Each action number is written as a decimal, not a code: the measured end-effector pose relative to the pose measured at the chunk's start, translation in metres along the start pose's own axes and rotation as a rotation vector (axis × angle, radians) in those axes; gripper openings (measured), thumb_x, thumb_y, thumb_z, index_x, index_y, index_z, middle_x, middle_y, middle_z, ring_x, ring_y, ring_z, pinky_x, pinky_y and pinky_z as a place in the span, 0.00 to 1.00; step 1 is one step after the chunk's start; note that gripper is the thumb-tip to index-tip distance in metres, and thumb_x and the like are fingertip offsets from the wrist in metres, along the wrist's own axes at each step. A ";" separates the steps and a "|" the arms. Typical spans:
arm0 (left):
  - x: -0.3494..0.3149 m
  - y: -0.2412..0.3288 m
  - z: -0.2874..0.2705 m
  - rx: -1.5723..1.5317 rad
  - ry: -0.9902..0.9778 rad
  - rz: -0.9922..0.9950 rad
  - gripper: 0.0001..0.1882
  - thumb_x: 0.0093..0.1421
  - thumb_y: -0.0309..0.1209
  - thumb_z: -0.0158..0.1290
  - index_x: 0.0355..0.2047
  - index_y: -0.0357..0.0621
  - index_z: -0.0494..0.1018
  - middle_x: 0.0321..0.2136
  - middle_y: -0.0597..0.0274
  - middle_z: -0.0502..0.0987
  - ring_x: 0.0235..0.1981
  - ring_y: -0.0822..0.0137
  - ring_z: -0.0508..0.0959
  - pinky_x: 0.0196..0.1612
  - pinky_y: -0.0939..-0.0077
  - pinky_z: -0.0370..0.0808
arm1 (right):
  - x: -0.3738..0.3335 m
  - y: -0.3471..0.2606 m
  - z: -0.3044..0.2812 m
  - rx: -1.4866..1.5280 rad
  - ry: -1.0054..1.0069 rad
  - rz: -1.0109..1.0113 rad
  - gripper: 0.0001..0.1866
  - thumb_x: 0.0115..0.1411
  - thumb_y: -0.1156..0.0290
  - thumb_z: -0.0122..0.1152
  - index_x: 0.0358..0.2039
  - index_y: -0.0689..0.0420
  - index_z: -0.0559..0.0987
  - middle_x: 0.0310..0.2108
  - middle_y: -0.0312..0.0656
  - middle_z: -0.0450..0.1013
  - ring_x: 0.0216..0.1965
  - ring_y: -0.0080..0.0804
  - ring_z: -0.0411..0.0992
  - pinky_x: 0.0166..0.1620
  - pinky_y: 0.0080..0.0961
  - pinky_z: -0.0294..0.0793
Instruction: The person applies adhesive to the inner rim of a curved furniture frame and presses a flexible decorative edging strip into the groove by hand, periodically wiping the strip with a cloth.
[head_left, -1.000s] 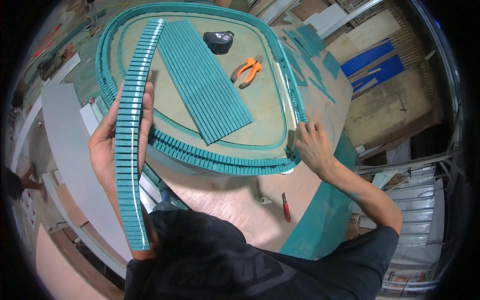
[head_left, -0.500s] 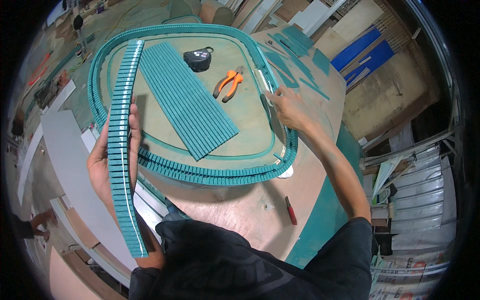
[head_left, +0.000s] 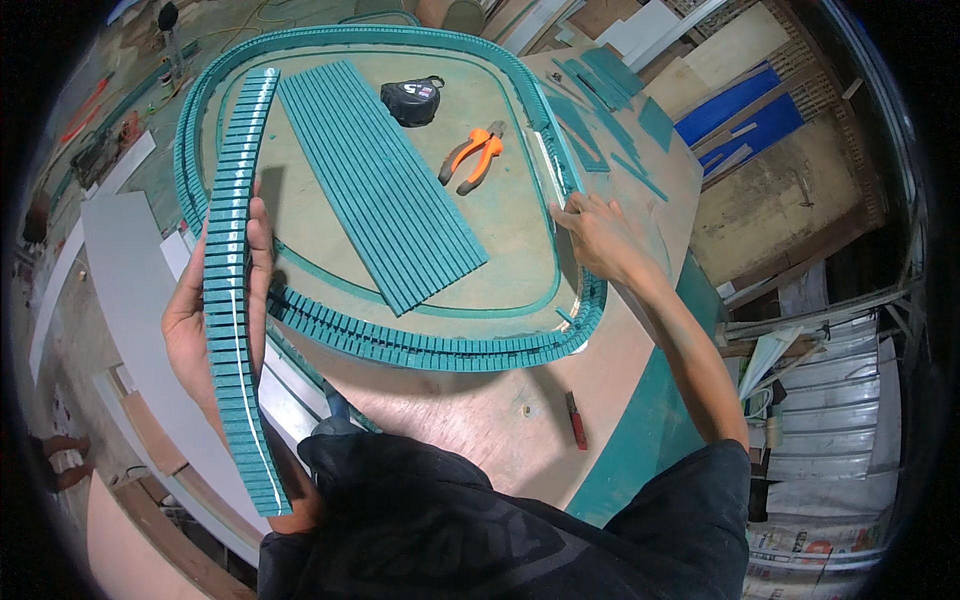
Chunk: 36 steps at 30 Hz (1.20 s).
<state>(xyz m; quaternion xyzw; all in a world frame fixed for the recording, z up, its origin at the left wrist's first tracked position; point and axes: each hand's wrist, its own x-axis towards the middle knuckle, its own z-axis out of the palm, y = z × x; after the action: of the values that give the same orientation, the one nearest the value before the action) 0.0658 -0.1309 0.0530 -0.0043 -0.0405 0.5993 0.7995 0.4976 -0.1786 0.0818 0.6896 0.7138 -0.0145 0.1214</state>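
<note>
My left hand point(head_left: 185, 335) is wrapped round a long, slightly curved green slotted strip point(head_left: 228, 325), held upright at the left. A white line of what looks like glue runs along its face. My right hand point(head_left: 605, 235) is closed, with bent fingers at the right side wall of a rounded green frame point(head_left: 400, 345) made of slotted strips. White smears show on the frame's inner wall beside those fingers. Whether a small thing is pinched there is hidden. A grooved green panel point(head_left: 380, 185) lies inside the frame, to the right of the held strip.
Inside the frame lie a black tape measure point(head_left: 411, 102) and orange-handled pliers point(head_left: 472, 160). A red cutter point(head_left: 577, 422) rests on the table point(head_left: 450, 430) nearer to me. Green offcuts point(head_left: 600, 85) cover its far right. Another person's limbs point(head_left: 65, 460) show at the lower left.
My right hand has slid a little nearer along the frame's right wall. The left hand still holds the strip, shifted slightly left. The whole view has shifted a little.
</note>
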 end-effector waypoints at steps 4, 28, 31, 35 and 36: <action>0.003 0.006 -0.002 -0.021 0.003 0.029 0.29 0.74 0.22 0.39 0.71 0.22 0.45 0.67 0.26 0.55 0.69 0.40 0.63 0.71 0.50 0.68 | -0.012 0.006 0.013 -0.025 0.097 -0.067 0.30 0.58 0.83 0.52 0.62 0.53 0.78 0.44 0.41 0.71 0.49 0.37 0.68 0.51 0.38 0.64; 0.015 0.010 -0.021 -0.077 -0.049 -0.077 0.32 0.75 0.24 0.36 0.75 0.34 0.39 0.70 0.32 0.50 0.71 0.43 0.59 0.73 0.51 0.65 | -0.093 -0.027 -0.007 -0.352 -0.021 -0.013 0.21 0.62 0.74 0.55 0.57 0.57 0.78 0.47 0.46 0.73 0.50 0.40 0.71 0.51 0.40 0.68; 0.016 0.010 -0.022 -0.140 -0.058 -0.079 0.34 0.74 0.24 0.38 0.75 0.35 0.38 0.70 0.32 0.50 0.72 0.43 0.59 0.74 0.51 0.63 | -0.089 -0.031 -0.013 -0.230 -0.042 0.014 0.21 0.63 0.72 0.53 0.57 0.57 0.78 0.48 0.45 0.73 0.52 0.40 0.71 0.53 0.40 0.68; 0.016 0.009 -0.029 -0.248 -0.030 -0.106 0.34 0.74 0.24 0.38 0.75 0.35 0.37 0.70 0.32 0.50 0.72 0.43 0.58 0.74 0.50 0.63 | -0.090 -0.038 -0.009 -0.166 -0.100 0.098 0.22 0.63 0.71 0.54 0.57 0.56 0.78 0.47 0.43 0.73 0.53 0.41 0.71 0.55 0.40 0.68; 0.017 0.007 -0.029 -0.241 -0.010 -0.080 0.34 0.74 0.23 0.38 0.75 0.36 0.37 0.70 0.31 0.50 0.72 0.43 0.58 0.74 0.49 0.63 | -0.091 -0.041 -0.008 -0.190 -0.100 0.115 0.22 0.63 0.71 0.55 0.57 0.56 0.78 0.47 0.43 0.73 0.53 0.40 0.71 0.55 0.41 0.68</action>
<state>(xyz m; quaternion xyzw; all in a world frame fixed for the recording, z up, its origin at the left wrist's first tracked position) 0.0658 -0.1115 0.0252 -0.0959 -0.1164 0.5578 0.8162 0.4580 -0.2683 0.1008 0.7130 0.6644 0.0257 0.2225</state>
